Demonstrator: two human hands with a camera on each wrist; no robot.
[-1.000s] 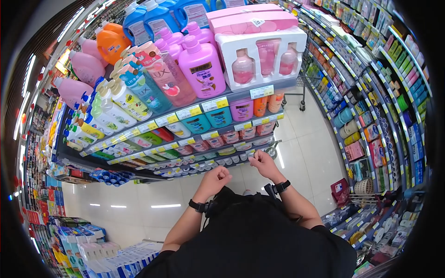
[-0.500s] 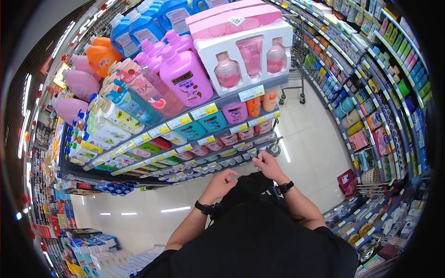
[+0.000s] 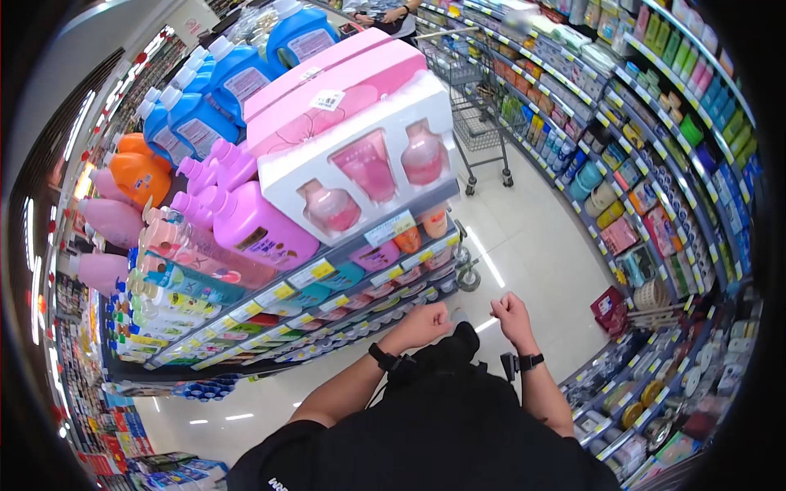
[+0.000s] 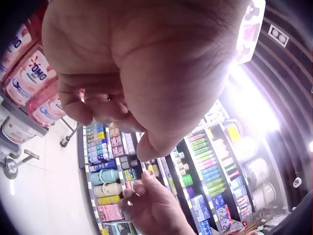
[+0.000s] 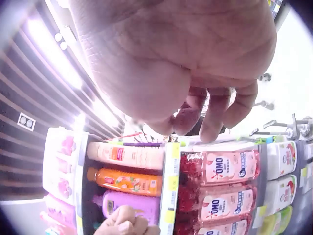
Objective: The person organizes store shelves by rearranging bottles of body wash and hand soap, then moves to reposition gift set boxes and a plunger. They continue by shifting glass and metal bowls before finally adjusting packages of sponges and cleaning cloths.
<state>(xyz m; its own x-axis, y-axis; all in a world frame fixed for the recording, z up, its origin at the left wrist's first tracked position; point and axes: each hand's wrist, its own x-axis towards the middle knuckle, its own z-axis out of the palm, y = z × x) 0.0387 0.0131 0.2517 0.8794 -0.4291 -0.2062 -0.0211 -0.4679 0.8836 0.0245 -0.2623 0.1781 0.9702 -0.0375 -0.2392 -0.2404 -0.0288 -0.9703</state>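
My left hand (image 3: 422,324) is held out in front of my body, its fingers loosely curled around nothing. A short gap separates it from my right hand (image 3: 516,317), which is also bent loosely and empty. Both hands hang over the aisle floor, near the end of a shelf unit (image 3: 344,304). In the left wrist view the left palm (image 4: 146,63) fills the top, with the right hand (image 4: 156,208) below. The right wrist view has the right palm (image 5: 186,58) large and the left hand (image 5: 128,223) low down.
On the shelf top stand a pink-and-white gift box (image 3: 282,176), purple pump bottles (image 3: 262,229) and blue jugs (image 3: 237,82). A wire shopping cart (image 3: 475,123) stands in the aisle, another person (image 3: 397,20) behind it. Stocked shelves (image 3: 610,164) line the right side.
The shelf unit and gift box have shifted left and grown larger in the head view. More of the cart shows, and another person has come into view. Both hands stay empty.
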